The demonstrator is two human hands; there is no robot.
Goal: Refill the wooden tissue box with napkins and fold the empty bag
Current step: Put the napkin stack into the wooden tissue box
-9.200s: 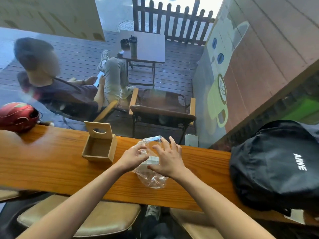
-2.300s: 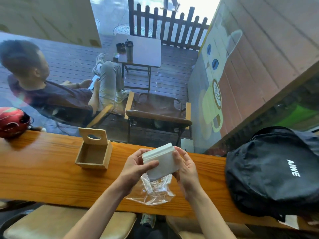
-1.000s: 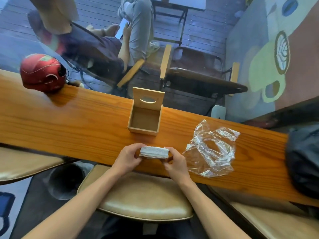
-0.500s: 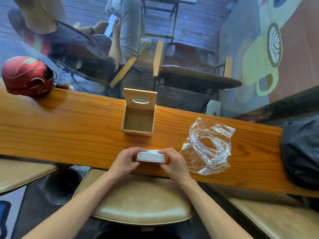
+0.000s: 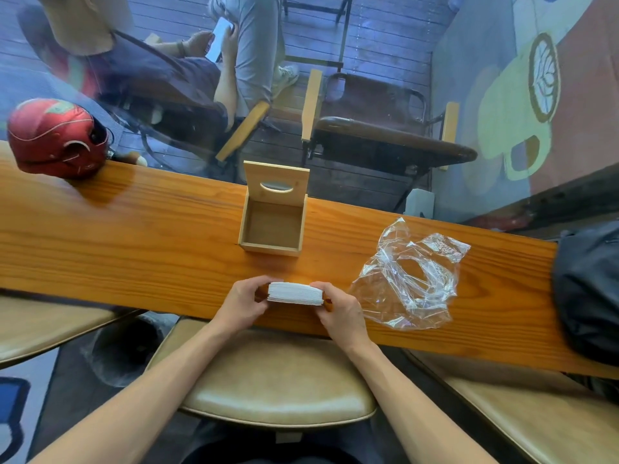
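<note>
A white stack of napkins [image 5: 294, 293] lies flat near the front edge of the wooden counter [image 5: 134, 236]. My left hand [image 5: 243, 303] grips its left end and my right hand [image 5: 340, 311] grips its right end. Behind the stack, the wooden tissue box [image 5: 273, 226] stands with nothing inside and its slotted lid tipped up at the back. The clear plastic bag [image 5: 408, 276] lies crumpled on the counter to the right of my hands, with no napkins in it.
A red helmet [image 5: 55, 139] sits at the counter's far left and a black backpack [image 5: 589, 289] at its right end. Tan stool seats [image 5: 278, 380] are below the counter. Behind the glass a person sits on a deck with chairs.
Over the earlier frames I took the napkin stack out of the bag and left the bag on the right. In the last second the stack stays between both hands.
</note>
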